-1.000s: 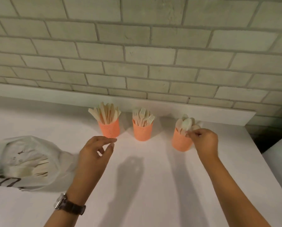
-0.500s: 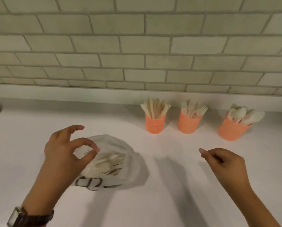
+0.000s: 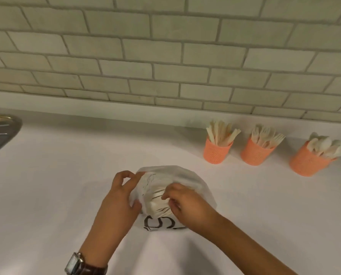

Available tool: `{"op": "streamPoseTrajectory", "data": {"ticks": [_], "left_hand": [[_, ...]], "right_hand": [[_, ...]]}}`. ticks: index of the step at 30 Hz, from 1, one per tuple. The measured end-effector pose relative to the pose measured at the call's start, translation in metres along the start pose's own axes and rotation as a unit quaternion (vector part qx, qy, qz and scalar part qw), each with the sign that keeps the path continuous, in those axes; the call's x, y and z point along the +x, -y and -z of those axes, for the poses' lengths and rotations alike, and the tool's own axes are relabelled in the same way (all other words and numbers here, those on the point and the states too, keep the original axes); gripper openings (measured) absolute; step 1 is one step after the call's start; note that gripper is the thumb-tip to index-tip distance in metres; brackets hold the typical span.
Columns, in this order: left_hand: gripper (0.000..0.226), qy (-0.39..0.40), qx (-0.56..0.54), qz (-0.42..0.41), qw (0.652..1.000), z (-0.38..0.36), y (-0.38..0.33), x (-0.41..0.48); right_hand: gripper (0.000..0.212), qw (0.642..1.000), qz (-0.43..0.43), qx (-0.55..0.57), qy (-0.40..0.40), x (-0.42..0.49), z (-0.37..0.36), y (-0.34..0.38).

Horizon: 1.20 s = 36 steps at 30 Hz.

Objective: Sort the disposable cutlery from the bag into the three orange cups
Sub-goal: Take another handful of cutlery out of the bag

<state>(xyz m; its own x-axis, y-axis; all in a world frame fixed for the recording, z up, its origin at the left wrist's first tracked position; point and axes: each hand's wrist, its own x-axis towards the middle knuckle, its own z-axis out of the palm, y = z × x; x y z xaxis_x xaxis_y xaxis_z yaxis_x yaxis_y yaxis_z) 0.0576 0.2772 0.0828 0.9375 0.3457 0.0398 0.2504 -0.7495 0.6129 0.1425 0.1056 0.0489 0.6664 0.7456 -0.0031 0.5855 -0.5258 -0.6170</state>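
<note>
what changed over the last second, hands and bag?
The right hand left the spoon cup and came to the bag; its fingers now curl on the cutlery inside. The left hand moved from near the knife cup to the bag and grips its edge. The fork cup and the other two stand as before, still filled.
</note>
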Motion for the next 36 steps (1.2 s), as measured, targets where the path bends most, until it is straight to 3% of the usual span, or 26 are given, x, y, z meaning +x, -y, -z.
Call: {"op": "streamPoseTrajectory", "data": {"ticks": [4, 8, 13, 17, 23, 28, 31, 36], "left_hand": [[0.076, 0.035, -0.072, -0.025, 0.996, 0.003, -0.006, -0.004], [0.076, 0.046, -0.099, -0.038, 0.993, 0.003, -0.009, -0.006], [0.079, 0.036, -0.106, -0.034, 0.993, 0.003, -0.009, -0.006], [0.077, 0.032, -0.116, -0.038, 0.992, 0.003, -0.009, -0.005], [0.076, 0.027, -0.117, -0.05, 0.992, 0.003, -0.008, -0.006], [0.075, 0.019, -0.112, -0.049, 0.992, 0.005, -0.005, -0.007], [0.075, 0.016, -0.112, -0.047, 0.992, 0.005, -0.004, -0.006], [0.075, 0.018, -0.119, -0.052, 0.991, 0.005, -0.004, -0.005]], "right_hand": [[0.058, 0.977, -0.058, -0.147, 0.142, 0.031, -0.017, -0.03], [0.067, 0.954, -0.071, -0.22, 0.19, 0.042, -0.026, -0.031], [0.044, 0.953, -0.035, -0.251, 0.164, 0.051, -0.03, -0.024], [0.045, 0.954, -0.017, -0.246, 0.173, 0.049, -0.031, -0.026], [0.039, 0.957, -0.072, -0.205, 0.192, 0.052, -0.029, -0.028], [0.065, 0.963, -0.13, -0.165, 0.169, 0.049, -0.026, -0.027], [0.051, 0.976, -0.094, -0.12, 0.157, 0.038, -0.024, -0.024], [0.042, 0.973, -0.071, -0.154, 0.156, 0.028, -0.024, -0.025]]}}
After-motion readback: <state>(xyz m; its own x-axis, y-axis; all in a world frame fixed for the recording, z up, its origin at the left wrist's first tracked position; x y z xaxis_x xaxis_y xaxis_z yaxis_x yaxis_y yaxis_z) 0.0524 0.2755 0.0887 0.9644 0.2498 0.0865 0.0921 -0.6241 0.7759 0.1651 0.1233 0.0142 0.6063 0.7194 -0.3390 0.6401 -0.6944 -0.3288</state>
